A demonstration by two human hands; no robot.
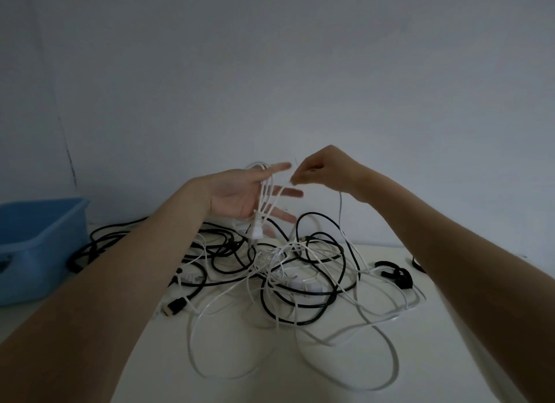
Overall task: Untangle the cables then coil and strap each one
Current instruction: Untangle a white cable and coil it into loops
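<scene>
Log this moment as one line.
left hand: open, white cable looped over fingers | right hand: pinching it | pile: tangled

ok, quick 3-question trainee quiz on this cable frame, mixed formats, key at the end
1. True or false: the white cable draped over the left hand hangs in several loops across straight, spread fingers.
2. Multiple choice: where is the blue bin?
A. on the person's left, beside the tangle
B. on the person's right, behind the black straps
C. under the cable pile
3. Fill in: the right hand pinches a thin white strand that runs down to the ____ of black and white cables on the table.

Key: 1 true; 2 A; 3 tangle
</scene>
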